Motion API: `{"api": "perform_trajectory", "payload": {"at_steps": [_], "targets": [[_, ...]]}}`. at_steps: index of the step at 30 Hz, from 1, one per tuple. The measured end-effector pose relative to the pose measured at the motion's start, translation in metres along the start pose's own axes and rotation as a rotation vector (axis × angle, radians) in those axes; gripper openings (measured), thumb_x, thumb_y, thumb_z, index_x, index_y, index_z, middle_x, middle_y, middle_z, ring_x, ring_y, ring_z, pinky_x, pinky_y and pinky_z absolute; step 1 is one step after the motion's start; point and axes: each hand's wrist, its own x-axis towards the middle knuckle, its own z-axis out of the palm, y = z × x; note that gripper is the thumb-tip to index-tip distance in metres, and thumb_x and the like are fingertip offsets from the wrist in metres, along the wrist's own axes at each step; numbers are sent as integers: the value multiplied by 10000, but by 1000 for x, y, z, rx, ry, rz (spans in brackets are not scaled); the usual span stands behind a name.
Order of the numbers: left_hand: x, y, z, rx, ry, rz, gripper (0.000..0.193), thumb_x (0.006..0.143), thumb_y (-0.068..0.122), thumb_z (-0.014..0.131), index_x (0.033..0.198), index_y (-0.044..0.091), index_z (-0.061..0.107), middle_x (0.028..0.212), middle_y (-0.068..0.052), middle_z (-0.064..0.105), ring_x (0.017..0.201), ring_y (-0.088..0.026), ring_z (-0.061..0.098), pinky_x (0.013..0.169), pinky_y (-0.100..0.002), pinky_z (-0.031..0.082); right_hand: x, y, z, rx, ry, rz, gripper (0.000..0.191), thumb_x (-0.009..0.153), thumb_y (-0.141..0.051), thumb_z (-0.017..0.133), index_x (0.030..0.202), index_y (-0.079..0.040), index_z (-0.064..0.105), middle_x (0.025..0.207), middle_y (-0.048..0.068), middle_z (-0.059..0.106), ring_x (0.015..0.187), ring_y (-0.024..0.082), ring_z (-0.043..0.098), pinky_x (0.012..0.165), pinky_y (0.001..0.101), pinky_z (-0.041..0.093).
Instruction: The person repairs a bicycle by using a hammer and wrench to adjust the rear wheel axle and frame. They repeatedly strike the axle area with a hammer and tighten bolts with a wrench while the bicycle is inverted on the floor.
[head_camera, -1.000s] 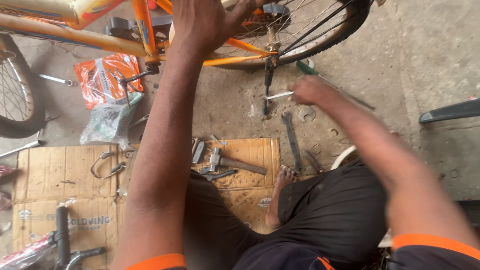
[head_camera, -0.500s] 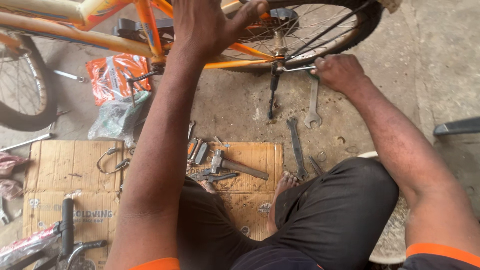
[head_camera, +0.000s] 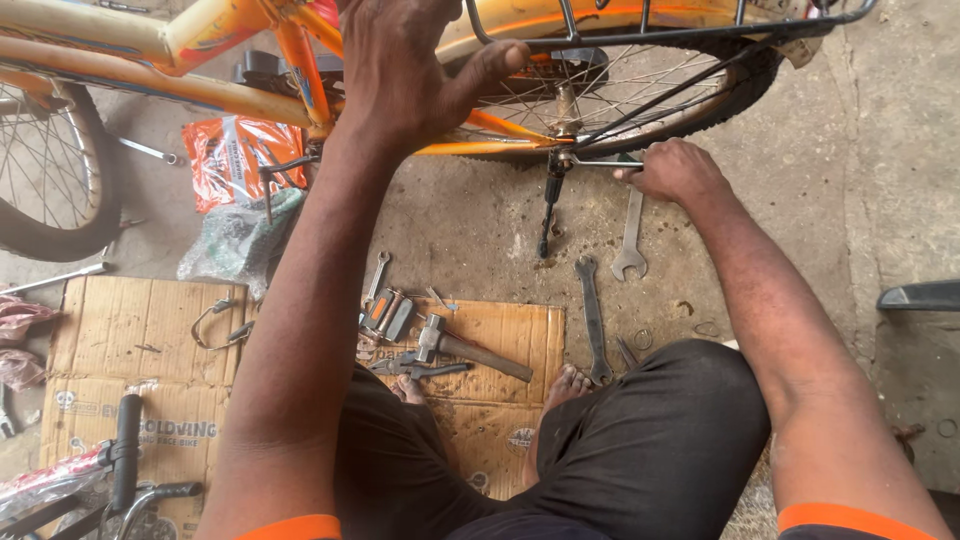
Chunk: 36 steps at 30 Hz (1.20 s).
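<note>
At the far left of the frame stand a spoked front wheel (head_camera: 40, 180) and, below it, flattened cardboard (head_camera: 130, 350) with a black handlebar grip (head_camera: 125, 450) lying across its lower corner. Right of the wheel, an orange plastic packet (head_camera: 235, 160) lies on the concrete floor (head_camera: 470, 220) under the orange bicycle frame (head_camera: 200, 60). At upper centre, the left hand (head_camera: 410, 70) is closed over the frame and rear carrier rack (head_camera: 640, 35), thumb hooked around a rail. Lower centre, on a second cardboard sheet (head_camera: 500, 350), lie a hammer (head_camera: 465, 348), pliers (head_camera: 415, 367) and small metal parts. Right of these, the kickstand (head_camera: 549, 205) hangs from the rear wheel's (head_camera: 620, 95) axle, and a long spanner (head_camera: 592, 320) lies on the floor. Right of centre, the right hand (head_camera: 675, 170) is curled shut on a slim tool (head_camera: 600, 162) set at the axle nut, with an open-ended spanner (head_camera: 630, 235) hanging just beneath it.
</note>
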Motion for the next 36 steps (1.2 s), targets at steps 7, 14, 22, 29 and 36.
{"api": "perform_trajectory", "payload": {"at_steps": [7,14,22,29,36], "targets": [[0,16,-15,30,60,115,625,1045,643,638,1340,92,655,1282,-117,676,1215,-307,617,1008,-479,455,15,11,12,39,-68,-87,557,1076,-467,422,968,-6,715,755,90,630,646,165,612,757,417,594],[2,22,-31,-121,91,131,597,1031,480,760,1411,51,594,1341,-132,625,1254,-297,586,1058,-454,455,18,15,16,140,-204,-12,588,1079,-514,413,952,-22,710,817,88,606,715,180,585,747,420,608],[-104,11,21,-247,539,-231,181,963,-65,650,1091,60,622,1048,-120,668,1031,-274,663,977,-374,556,9,12,21,129,-137,-19,492,1065,-450,500,973,-32,744,847,84,605,761,175,607,801,429,588],[-188,-18,96,23,-108,-377,230,802,-48,603,998,32,691,1278,-189,648,1207,-395,589,1004,-477,484,17,17,14,57,-41,-10,376,1053,-347,535,1072,-24,726,882,127,647,786,227,627,856,447,597],[-181,-34,100,95,-173,-376,212,731,-8,615,901,61,721,1351,-174,609,1305,-394,512,1068,-520,407,7,11,3,130,-4,75,334,1062,-257,524,1073,3,733,1023,207,728,911,294,708,907,494,586]]}}
